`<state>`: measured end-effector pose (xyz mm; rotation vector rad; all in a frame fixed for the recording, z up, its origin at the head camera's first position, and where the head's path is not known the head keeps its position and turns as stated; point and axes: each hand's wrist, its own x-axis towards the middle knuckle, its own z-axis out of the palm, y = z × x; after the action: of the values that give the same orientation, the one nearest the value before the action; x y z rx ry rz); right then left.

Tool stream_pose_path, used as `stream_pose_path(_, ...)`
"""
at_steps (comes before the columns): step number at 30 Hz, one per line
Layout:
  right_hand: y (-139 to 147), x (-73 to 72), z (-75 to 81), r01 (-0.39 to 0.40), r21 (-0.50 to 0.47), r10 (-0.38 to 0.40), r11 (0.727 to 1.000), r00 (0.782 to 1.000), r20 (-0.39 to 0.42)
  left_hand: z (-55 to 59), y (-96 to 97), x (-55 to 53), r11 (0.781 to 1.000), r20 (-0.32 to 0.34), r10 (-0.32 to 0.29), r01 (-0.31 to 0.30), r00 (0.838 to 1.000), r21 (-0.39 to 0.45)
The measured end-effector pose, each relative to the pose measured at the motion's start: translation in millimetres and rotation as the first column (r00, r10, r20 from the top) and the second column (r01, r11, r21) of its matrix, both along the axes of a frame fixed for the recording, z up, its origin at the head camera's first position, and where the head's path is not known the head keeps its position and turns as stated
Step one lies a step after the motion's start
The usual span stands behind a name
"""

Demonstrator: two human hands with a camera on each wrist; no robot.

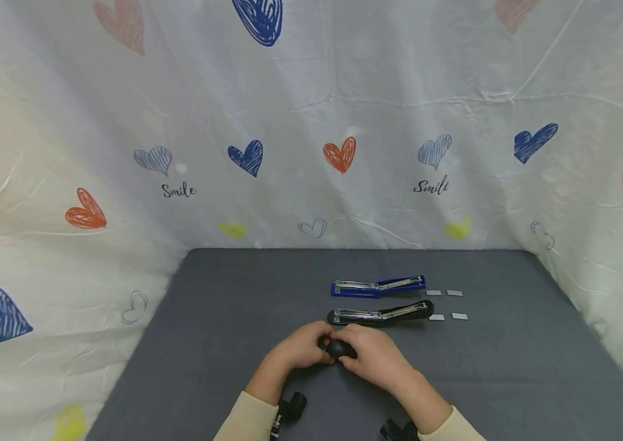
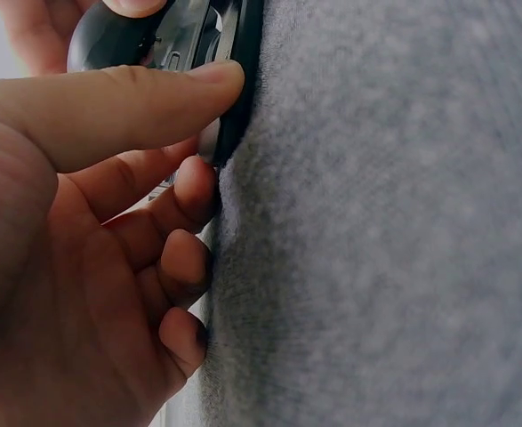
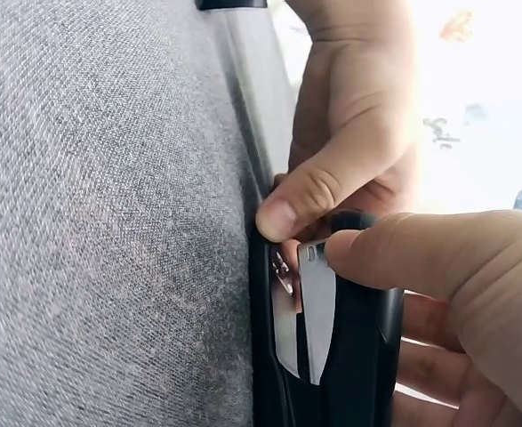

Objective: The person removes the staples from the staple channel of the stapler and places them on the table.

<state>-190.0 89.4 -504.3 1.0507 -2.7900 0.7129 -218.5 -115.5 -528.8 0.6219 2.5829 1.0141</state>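
Both hands meet over a black stapler (image 1: 340, 348) on the grey table. My left hand (image 1: 302, 348) pinches one end of it, with the thumb on the base in the left wrist view and the other fingertips down at the cloth. From the other side, my right hand (image 1: 374, 355) grips the upper arm, and its thumb lies by the metal part in the right wrist view. A gap shows between the stapler's base and its upper part (image 3: 358, 329). Much of the stapler is hidden by the fingers in the head view.
Just beyond the hands lies another black stapler (image 1: 355, 316), opened out, with a blue stapler (image 1: 355, 289) opened the same way behind it. Several small pale strips (image 1: 454, 293) lie to their right. A white curtain (image 1: 289, 202) with printed hearts hangs behind the table (image 1: 234, 288).
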Motion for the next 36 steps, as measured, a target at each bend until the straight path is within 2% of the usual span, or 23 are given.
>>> stream_pose_path(10, 3.7, -1.3, -4.8, 0.001, -0.042, 0.0, 0.999, 1.0, 0.017, -0.5, 0.4, 0.1, 1.0, 0.01, 0.007, -0.007, 1.0, -0.008)
stream_pose_path(15, 5.7, -0.3, -7.6, -0.005, -0.074, 0.004, 0.997, 1.0, -0.012, -1.0, 0.4, -0.3, 1.0, 0.005, 0.002, -0.002, 1.0, -0.005)
stream_pose_path(20, 8.3, 1.1, -11.5, -0.013, -0.116, 0.005, 0.993, 0.998, -0.066, 0.1, -0.2, 0.1, 1.0, 0.03, 0.011, -0.011, 0.999, 0.012)
stream_pose_path(23, 9.3, 1.4, -13.0, -0.008, -0.126, -0.001, 0.992, 0.997, -0.071, 0.3, -0.7, 0.2, 1.0, 0.039, 0.012, -0.012, 0.999, 0.024)
stream_pose_path(26, 7.7, 1.1, -12.2, 0.016, -0.104, -0.021, 0.994, 0.999, -0.046, 0.2, -1.0, 0.1, 1.0, 0.036, 0.005, -0.006, 0.999, 0.024)
stream_pose_path(29, 2.6, -0.9, -10.2, 0.043, -0.041, -0.045, 0.998, 0.998, -0.034, 0.0, -0.9, -0.4, 1.0, 0.032, 0.002, -0.003, 0.999, 0.025)
stream_pose_path(33, -6.5, -3.3, -9.3, 0.026, 0.04, -0.023, 0.999, 0.996, -0.084, -0.3, -0.9, -0.1, 0.999, 0.031, 0.006, -0.007, 0.999, 0.035)
stream_pose_path(36, -9.8, -2.9, -11.8, -0.003, 0.025, 0.006, 1.0, 0.992, -0.126, -1.3, -1.1, 0.5, 0.999, 0.027, 0.002, -0.003, 1.0, 0.04)
